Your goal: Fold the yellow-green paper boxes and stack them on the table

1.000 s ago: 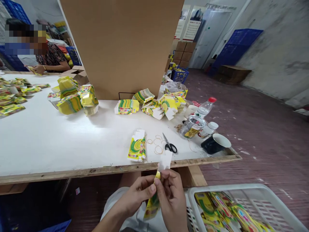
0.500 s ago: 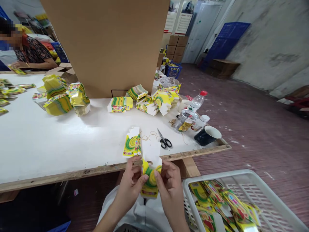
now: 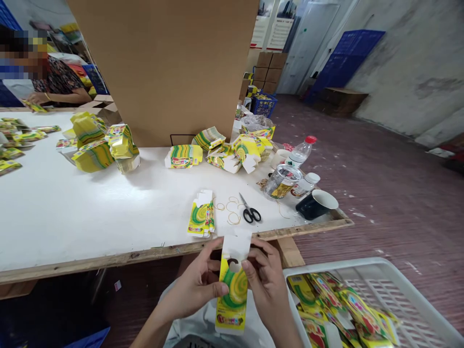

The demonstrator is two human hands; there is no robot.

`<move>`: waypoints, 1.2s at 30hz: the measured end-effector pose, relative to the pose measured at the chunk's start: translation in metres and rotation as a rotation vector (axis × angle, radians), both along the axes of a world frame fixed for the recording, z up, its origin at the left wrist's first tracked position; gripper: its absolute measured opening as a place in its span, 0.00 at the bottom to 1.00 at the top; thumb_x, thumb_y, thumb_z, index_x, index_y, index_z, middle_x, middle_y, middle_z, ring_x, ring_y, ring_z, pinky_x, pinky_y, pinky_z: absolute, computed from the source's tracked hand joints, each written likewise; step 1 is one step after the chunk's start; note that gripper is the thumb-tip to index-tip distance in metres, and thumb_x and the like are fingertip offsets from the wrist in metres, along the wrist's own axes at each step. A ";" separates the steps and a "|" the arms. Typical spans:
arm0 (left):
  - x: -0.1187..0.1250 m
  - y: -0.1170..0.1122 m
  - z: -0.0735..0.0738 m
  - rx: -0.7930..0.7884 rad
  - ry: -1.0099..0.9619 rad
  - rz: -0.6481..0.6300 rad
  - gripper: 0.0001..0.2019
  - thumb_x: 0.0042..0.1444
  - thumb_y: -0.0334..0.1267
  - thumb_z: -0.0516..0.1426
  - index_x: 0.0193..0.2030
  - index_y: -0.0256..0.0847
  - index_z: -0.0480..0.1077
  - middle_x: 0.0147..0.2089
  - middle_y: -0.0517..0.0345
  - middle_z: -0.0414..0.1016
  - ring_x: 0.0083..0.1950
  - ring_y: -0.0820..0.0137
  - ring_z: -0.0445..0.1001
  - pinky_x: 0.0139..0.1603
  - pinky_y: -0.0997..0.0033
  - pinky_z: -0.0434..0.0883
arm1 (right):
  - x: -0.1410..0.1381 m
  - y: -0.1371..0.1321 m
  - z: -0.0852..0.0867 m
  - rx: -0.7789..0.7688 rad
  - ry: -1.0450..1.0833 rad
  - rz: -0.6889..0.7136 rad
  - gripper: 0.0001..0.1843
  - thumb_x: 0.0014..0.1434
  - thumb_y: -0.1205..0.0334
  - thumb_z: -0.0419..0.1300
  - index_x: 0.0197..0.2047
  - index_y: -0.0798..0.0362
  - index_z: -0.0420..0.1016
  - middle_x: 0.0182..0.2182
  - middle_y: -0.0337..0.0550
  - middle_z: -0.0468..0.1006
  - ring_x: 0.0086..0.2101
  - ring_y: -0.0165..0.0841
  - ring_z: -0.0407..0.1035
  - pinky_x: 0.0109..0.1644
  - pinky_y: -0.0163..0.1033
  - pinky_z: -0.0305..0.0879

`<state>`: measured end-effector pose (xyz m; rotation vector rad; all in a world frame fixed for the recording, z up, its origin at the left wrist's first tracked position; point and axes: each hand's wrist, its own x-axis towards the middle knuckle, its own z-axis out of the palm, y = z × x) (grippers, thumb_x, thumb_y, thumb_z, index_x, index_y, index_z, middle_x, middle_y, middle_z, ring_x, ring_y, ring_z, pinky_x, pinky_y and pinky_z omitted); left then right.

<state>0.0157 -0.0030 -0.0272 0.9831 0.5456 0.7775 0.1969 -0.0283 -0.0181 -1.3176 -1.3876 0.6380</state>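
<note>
Between my two hands, in front of my lap, is a yellow and green printed carton [image 3: 233, 299] with its white top flap standing up. My left hand [image 3: 197, 285] grips its left edge, thumb on the front face. On the right edge my right hand [image 3: 266, 278] holds it near the flap, thumb pressed at the upper front. Just beyond, on the white table [image 3: 145, 208], lies a small stack of flat cartons [image 3: 201, 213]. Several rubber bands [image 3: 234, 218] and black-handled scissors [image 3: 251, 212] lie to the right of that stack.
A white basket [image 3: 380, 263] with several cartons stands at my right. Along the table's right end are a dark mug [image 3: 316, 204], a clear jar [image 3: 282, 182] and bottles. Bundled cartons [image 3: 90, 154] sit before a tall cardboard sheet [image 3: 163, 67]. A co-worker [image 3: 60, 82] sits at far left.
The carton in my hands now stands more upright, with more of its front face showing. Both hands have shifted slightly, and the whole view has moved a little.
</note>
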 end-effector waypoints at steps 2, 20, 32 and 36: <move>0.000 0.002 0.000 0.026 0.014 -0.011 0.29 0.55 0.36 0.65 0.63 0.46 0.64 0.50 0.48 0.78 0.48 0.62 0.78 0.50 0.63 0.72 | 0.003 0.000 0.000 0.028 -0.030 0.015 0.11 0.66 0.56 0.57 0.47 0.47 0.79 0.48 0.48 0.76 0.47 0.40 0.71 0.47 0.41 0.69; 0.008 0.003 -0.001 -0.051 0.092 0.157 0.27 0.50 0.38 0.67 0.57 0.40 0.68 0.43 0.50 0.82 0.43 0.62 0.80 0.43 0.68 0.73 | -0.008 0.002 0.000 -0.238 -0.185 0.059 0.18 0.62 0.52 0.58 0.51 0.52 0.75 0.22 0.36 0.74 0.25 0.34 0.70 0.30 0.35 0.67; -0.019 0.094 -0.033 0.402 1.103 0.757 0.28 0.49 0.34 0.62 0.57 0.32 0.65 0.46 0.43 0.75 0.55 0.49 0.70 0.58 0.45 0.63 | 0.107 -0.037 0.023 -0.133 -0.962 -0.628 0.31 0.54 0.29 0.53 0.43 0.47 0.77 0.38 0.53 0.77 0.36 0.55 0.69 0.35 0.54 0.61; -0.028 0.096 -0.036 0.407 1.065 0.738 0.13 0.52 0.31 0.57 0.46 0.38 0.72 0.33 0.54 0.74 0.40 0.59 0.74 0.46 0.58 0.69 | 0.067 -0.024 0.016 -0.008 -0.643 -0.400 0.19 0.62 0.42 0.55 0.40 0.48 0.74 0.34 0.48 0.78 0.34 0.44 0.70 0.35 0.48 0.65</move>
